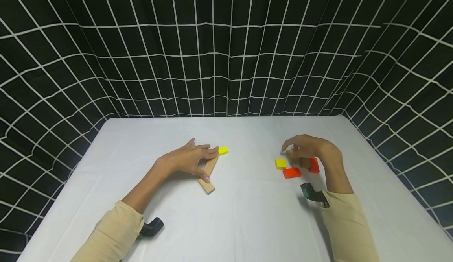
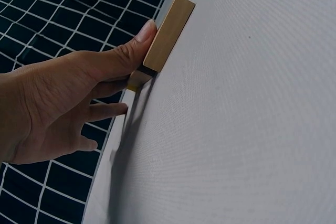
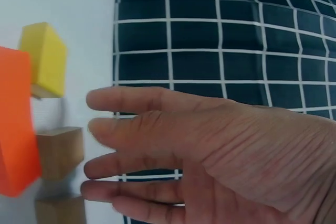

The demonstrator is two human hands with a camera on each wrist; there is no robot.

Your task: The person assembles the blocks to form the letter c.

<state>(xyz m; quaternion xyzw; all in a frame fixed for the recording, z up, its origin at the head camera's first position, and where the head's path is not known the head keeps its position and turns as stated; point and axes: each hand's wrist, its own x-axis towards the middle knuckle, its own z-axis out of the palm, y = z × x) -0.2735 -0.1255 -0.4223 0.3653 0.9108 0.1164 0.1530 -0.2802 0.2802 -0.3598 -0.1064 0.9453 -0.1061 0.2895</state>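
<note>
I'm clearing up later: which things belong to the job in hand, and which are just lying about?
Likely the job's:
tan rectangular wooden blocks by the left hand
wooden blocks by the right hand
yellow rectangular blocks, one near each hand
red rectangular blocks

Just surroundings:
white cloth-covered table
black curtain with white grid

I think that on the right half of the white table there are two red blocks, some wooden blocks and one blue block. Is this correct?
Not quite: the block you call blue is a yellow block, as the head view shows. The rest is correct: two red blocks and some wooden blocks are on the right half of the white table.
</note>
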